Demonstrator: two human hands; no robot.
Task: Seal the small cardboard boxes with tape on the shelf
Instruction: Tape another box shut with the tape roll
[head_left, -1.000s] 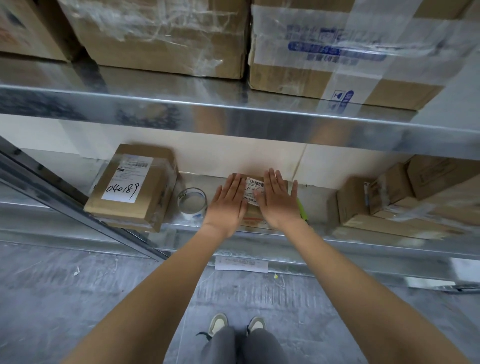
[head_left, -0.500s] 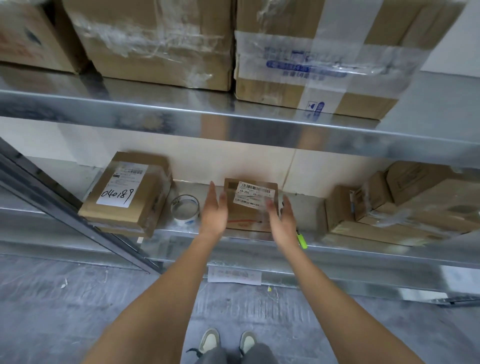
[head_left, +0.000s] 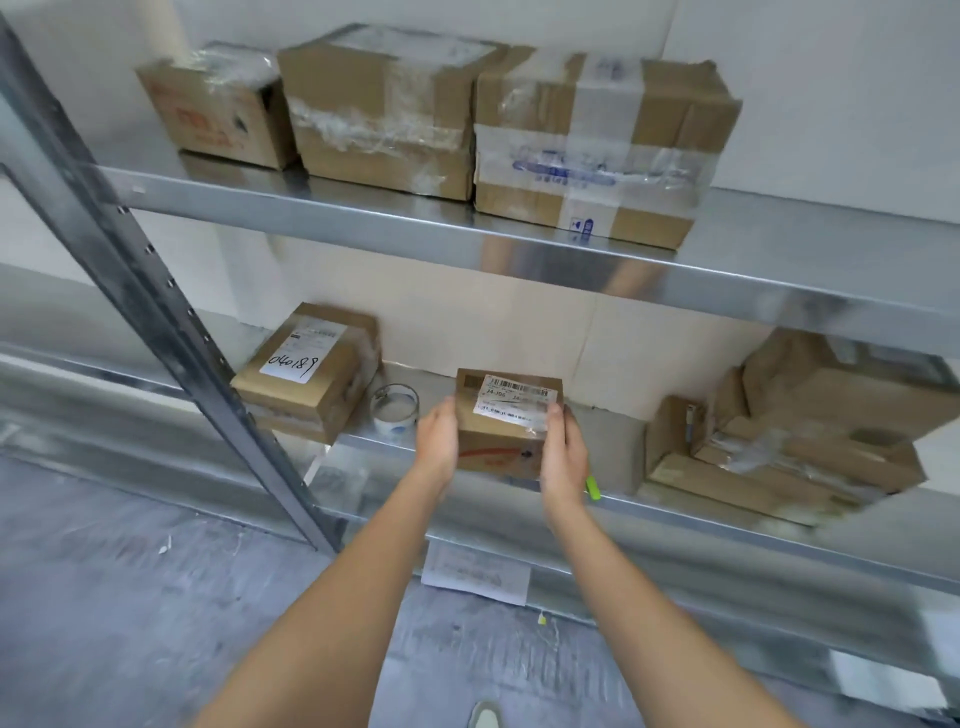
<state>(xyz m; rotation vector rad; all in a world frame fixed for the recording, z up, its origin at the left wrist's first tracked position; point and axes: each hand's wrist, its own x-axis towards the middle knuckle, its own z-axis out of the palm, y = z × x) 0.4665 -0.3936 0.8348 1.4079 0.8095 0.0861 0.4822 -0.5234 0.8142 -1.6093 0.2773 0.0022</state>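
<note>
The left hand (head_left: 438, 441) and the right hand (head_left: 562, 457) clasp a small cardboard box (head_left: 506, 423) from either side, fingers curled against its left and right faces. The box sits near the front edge of the lower shelf (head_left: 675, 525), though the hands hide its lower corners, so whether it rests on the metal or is lifted just clear cannot be told. A white barcode label (head_left: 514, 400) covers its top under clear tape; the print is too blurred to read beyond a few digits. A red mark runs across its near face.

Just left of the box stands a roll of clear tape (head_left: 396, 413), and further left a larger box (head_left: 306, 371) with a label handwritten "040189". A green object (head_left: 592, 487) pokes out from behind the right wrist, mostly hidden. To the right a heap of flattened, tape-wrapped cartons (head_left: 800, 431) is smeared by blur and cut off at the frame edge.

The shelving is bright galvanised metal, with a perforated upright (head_left: 171, 332) slanting down the left side. The upper shelf (head_left: 415, 223) carries three taped cartons (head_left: 592, 150) against a pale wall. A paper sheet (head_left: 475, 574) lies below the lower shelf edge. The floor (head_left: 130, 597) is grey, scuffed concrete, and the tip of a shoe (head_left: 485, 716) shows at the bottom edge.
</note>
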